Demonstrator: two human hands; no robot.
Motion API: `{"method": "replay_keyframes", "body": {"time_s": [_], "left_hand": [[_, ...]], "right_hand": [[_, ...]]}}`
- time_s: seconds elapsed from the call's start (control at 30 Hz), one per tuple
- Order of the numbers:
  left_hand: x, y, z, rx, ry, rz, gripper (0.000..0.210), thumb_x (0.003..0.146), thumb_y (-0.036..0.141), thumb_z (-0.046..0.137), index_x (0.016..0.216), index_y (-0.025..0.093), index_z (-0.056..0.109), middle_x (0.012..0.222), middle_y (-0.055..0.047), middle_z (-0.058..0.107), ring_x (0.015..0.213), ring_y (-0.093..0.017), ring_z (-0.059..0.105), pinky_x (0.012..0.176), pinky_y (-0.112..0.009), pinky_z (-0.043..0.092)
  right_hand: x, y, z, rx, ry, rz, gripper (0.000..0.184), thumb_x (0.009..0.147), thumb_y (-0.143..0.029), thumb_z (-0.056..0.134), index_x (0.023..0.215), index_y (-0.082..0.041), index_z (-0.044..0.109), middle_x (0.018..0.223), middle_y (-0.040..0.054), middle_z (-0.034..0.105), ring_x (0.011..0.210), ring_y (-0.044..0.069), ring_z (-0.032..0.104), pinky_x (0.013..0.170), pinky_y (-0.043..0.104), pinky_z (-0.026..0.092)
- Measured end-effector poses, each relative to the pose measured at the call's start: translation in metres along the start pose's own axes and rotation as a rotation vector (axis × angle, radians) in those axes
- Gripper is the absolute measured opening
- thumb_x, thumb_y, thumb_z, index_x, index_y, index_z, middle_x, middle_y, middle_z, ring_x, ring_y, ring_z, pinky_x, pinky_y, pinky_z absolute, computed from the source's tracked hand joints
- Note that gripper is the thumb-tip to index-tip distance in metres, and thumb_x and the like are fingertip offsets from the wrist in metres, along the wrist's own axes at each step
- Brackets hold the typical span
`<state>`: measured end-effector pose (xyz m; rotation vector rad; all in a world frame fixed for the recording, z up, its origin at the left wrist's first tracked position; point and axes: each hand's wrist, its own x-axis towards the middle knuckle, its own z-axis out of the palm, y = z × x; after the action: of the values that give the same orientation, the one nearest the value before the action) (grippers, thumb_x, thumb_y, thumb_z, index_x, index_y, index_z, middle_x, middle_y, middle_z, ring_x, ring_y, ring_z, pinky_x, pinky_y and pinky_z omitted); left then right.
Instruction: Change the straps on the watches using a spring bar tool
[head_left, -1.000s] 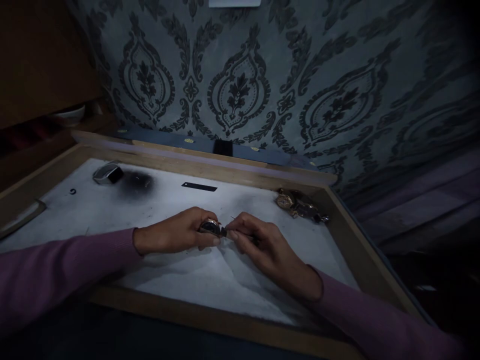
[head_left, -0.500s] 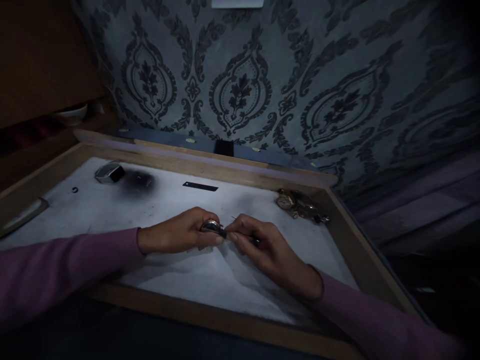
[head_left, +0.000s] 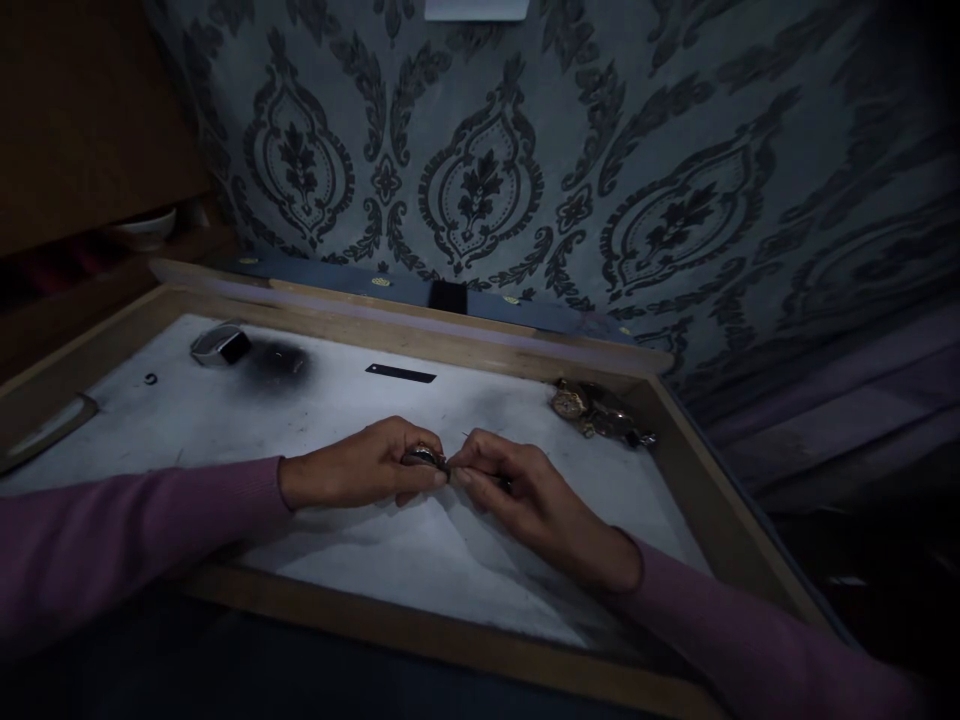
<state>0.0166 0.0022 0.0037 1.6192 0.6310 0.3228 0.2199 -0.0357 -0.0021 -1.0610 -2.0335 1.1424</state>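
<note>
Between its thumb and fingers, my left hand (head_left: 367,464) grips a wristwatch (head_left: 424,456) with a shiny round case, tilted on edge. My right hand (head_left: 525,490) is closed in a pinch just right of the case, the fingertips of both hands almost meeting. A short dark piece like the watch strap (head_left: 448,468) runs from the case into the right fingertips. Something dark and glossy also shows under the right fingers; its full shape is hidden. Both hands are held above the white surface (head_left: 360,560) of a shallow wooden tray.
Several metal watches (head_left: 600,412) lie piled in the tray's right corner. A dark flat strip (head_left: 400,373) lies behind my hands. At back left are a square-faced watch (head_left: 221,344), a dark smudge and a small black ring (head_left: 151,379). The wooden rim (head_left: 420,338) surrounds everything.
The watch has tilted slightly in my left hand, showing less of its face. My right hand has shifted a little, still pinching beside the case.
</note>
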Motion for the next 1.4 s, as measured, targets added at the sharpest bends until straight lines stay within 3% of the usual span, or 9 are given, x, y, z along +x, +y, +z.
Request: {"method": "replay_keyframes", "body": {"time_s": [0.33, 0.57, 1.1, 1.4], "left_hand": [[-0.0002, 0.0007, 0.0013, 0.021, 0.004, -0.022, 0.02, 0.085, 0.029, 0.053, 0.07, 0.016, 0.053, 0.054, 0.006, 0.047, 0.051, -0.008, 0.041, 0.052, -0.021, 0.031], [-0.0016, -0.001, 0.0005, -0.009, 0.048, -0.029, 0.016, 0.085, 0.031, 0.057, 0.081, 0.017, 0.05, 0.057, 0.006, 0.049, 0.053, -0.009, 0.044, 0.052, -0.02, 0.034], [-0.002, -0.0002, 0.0044, -0.013, 0.108, -0.071, 0.014, 0.082, 0.03, 0.056, 0.083, 0.017, 0.051, 0.057, 0.006, 0.05, 0.053, -0.009, 0.046, 0.052, -0.021, 0.036], [-0.0009, 0.0015, 0.0008, -0.033, 0.058, -0.088, 0.017, 0.082, 0.032, 0.057, 0.082, 0.017, 0.05, 0.053, 0.007, 0.047, 0.048, -0.008, 0.04, 0.048, -0.021, 0.03]], "right_hand": [[-0.0004, 0.0041, 0.0009, -0.008, -0.02, 0.004, 0.014, 0.093, -0.026, 0.047, 0.081, -0.019, 0.051, 0.063, -0.0037, 0.05, 0.055, 0.01, 0.038, 0.051, 0.024, 0.03], [-0.0002, 0.0007, 0.0019, 0.054, -0.016, 0.036, 0.015, 0.094, -0.026, 0.047, 0.081, -0.019, 0.05, 0.059, -0.0054, 0.045, 0.053, 0.01, 0.037, 0.05, 0.023, 0.028], [0.0005, -0.0002, 0.0034, 0.098, -0.016, 0.062, 0.015, 0.094, -0.028, 0.047, 0.081, -0.019, 0.049, 0.059, -0.0053, 0.047, 0.053, 0.01, 0.041, 0.051, 0.024, 0.031], [-0.0001, -0.0028, 0.0044, 0.085, -0.024, 0.047, 0.017, 0.094, -0.031, 0.047, 0.083, -0.019, 0.049, 0.06, -0.0043, 0.051, 0.055, 0.01, 0.046, 0.052, 0.023, 0.034]]}}
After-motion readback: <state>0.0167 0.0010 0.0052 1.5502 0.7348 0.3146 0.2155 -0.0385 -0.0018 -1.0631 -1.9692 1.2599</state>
